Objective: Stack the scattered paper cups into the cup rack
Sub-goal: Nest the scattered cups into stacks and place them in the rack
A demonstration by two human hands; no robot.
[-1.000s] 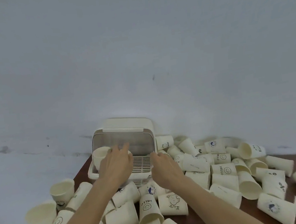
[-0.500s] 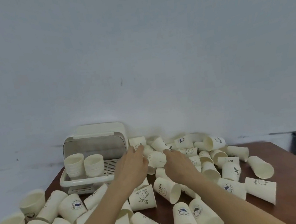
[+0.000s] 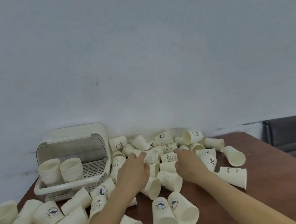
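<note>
two stacks (image 3: 60, 170) stand upright, mouths up, at the left of the rack (image 3: 64, 186). loose cups (image 3: 164, 220) lie on their sides all over the bench (image 3: 275, 166), long axes flat, mouths pointing every way. the left hand (image 3: 134, 170) and right hand (image 3: 187, 163) reach into the pile with relaxed fingers, holding nothing. a careless sweep could roll cups off the bench or crush their thin walls.
</note>
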